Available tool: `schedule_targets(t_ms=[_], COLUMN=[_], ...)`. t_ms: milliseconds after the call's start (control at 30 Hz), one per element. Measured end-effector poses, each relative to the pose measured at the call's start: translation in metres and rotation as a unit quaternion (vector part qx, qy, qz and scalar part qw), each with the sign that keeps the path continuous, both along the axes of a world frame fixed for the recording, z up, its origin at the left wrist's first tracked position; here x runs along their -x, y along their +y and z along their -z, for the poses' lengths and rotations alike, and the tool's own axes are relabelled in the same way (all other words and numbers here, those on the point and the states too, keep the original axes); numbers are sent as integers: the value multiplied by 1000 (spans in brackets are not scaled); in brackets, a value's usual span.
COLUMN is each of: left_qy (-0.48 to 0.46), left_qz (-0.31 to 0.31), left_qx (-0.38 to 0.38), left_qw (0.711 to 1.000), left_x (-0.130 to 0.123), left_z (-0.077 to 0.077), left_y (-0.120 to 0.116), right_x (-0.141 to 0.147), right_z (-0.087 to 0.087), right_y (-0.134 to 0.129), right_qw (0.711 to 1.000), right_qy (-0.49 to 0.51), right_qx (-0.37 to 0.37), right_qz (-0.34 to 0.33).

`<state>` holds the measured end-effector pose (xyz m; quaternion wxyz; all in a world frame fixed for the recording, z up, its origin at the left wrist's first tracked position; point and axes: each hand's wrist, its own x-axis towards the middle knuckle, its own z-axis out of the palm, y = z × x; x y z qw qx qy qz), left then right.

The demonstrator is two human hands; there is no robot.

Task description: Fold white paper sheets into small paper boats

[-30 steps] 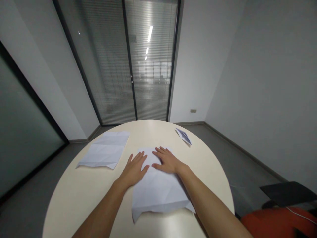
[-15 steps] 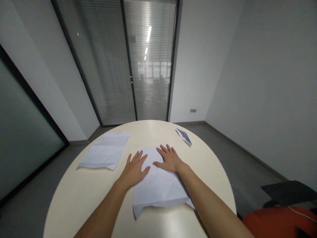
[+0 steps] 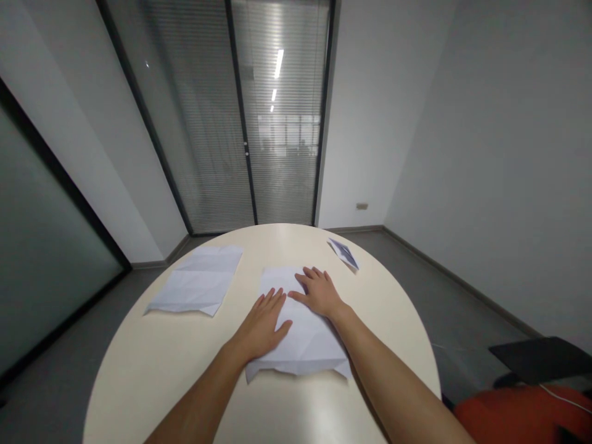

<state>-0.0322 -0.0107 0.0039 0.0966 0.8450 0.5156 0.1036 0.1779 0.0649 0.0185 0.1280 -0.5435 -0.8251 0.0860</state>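
Paper (image 3: 312,344) is extending nearward from beneath right hand (image 3: 319,295), resting by its far edge, and left hand (image 3: 261,324), overlapping its left edge. Fingers (image 3: 276,300) are lying outstretched, gripping nothing.

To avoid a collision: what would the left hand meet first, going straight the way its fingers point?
Probably the right hand, at its thumb or fingertips: the left hand points forward and rightward across the white sheet toward it. Exact contact is unclear.
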Motion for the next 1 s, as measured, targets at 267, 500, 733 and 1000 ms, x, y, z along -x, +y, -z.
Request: schedule_targets(t_ms=[267, 500, 733, 1000], left_qy=[7, -29, -1, -2], left_qz=[-85, -34, -16, -74], left_qx=[-41, -57, 3, -28], left_qw=[995, 997, 1000, 997], left_x=[6, 6, -5, -1], left_z=[5, 8, 5, 14], left_y=[15, 12, 0, 8], right_x=[3, 6, 1, 19], right_z=[-1, 6, 4, 3], right_y=[-10, -8, -1, -9], right_qw=[993, 995, 997, 997], right_qy=[36, 6, -4, -4], right_qx=[32, 66, 50, 32], right_qz=[-109, -80, -56, -74])
